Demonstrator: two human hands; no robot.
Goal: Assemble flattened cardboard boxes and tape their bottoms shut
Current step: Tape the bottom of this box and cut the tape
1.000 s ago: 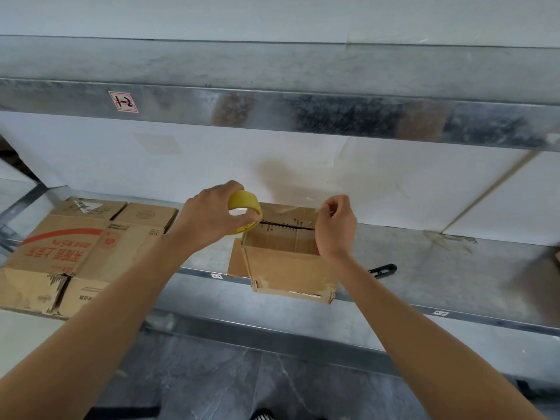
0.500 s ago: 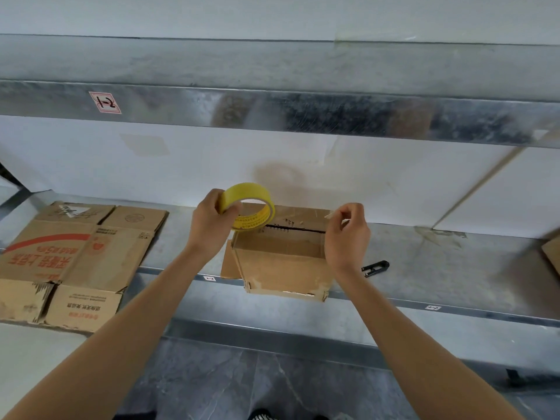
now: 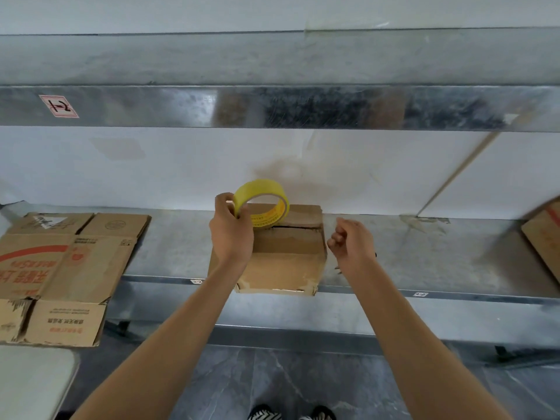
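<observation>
Nearest to us, far below the fingers, are two striped shoes [image 3: 291, 413] on the grey floor. Higher up, both arms reach out to a metal shelf [image 3: 424, 253]. The left hand [image 3: 231, 237] grips the yellow tape roll [image 3: 260, 187] – its fingers [image 3: 222, 201] and thumb pinch the left side of the ring, so the roll stands up on edge above the box, likely so tape can come off easily. The right hand [image 3: 353, 245] hangs just to the right of the box and does not touch it. Its fingers [image 3: 336, 237] are curled in tight toward the thumb (I cannot tell if a thin end of tape is pinched there, as none shows). Between the two hands sits the small cardboard box [image 3: 285, 262], bottom side up and poking a little over the shelf's front edge. Its flaps are folded down, but a dark gap [image 3: 295, 228] shows between them just past the left fingers – that seam looks like it needs tape next. Well off to the left of the left fingers lie flat boxes [image 3: 69, 268] waiting their turn. Well off to the right of the right fingers, another box [image 3: 542, 234] peeks in. Beyond all the fingers is a white wall [image 3: 181, 165], and above it a shiny upper shelf [image 3: 303, 107].
</observation>
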